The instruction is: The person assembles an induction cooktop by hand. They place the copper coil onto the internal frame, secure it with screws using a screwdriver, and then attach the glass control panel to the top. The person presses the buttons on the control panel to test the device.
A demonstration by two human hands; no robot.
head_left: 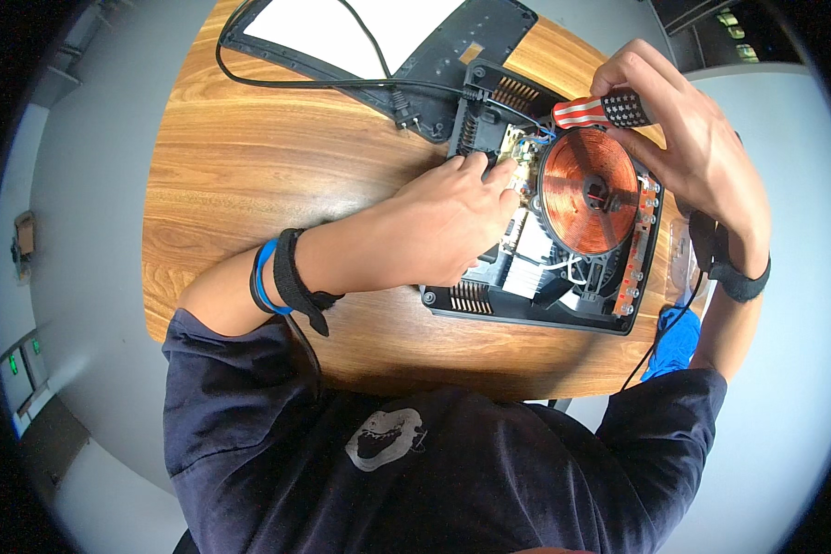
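Roughly left to right: wooden table (240, 166), bare at its left end. Near the far edge, a black panel (489, 26) with a white sheet (332, 32) on it; a black cord (342, 84) loops across, its plug (403, 113) by the panel's near edge. Blue band (262, 275) and black strap (286, 268) on the left wrist. Left hand (452, 212) reaches over the black casing (526, 316), fingers bent, tips at the circuit board (519, 148); cannot tell whether they pinch anything or only rest there. Casing lies on the right half of the table, insides showing. Inside it, right of the left hand, a round copper coil (572, 185); farther right, a reddish strip (631, 268) along the casing's side. Right hand (702, 138) above the coil's far right edge, thumb and fingers gripping a striped, starred tool handle (582, 113); its striped end points left, working tip not discernible. Black band (743, 282) on the right wrist. Blue cloth (674, 342) at the table's right edge, near the casing.
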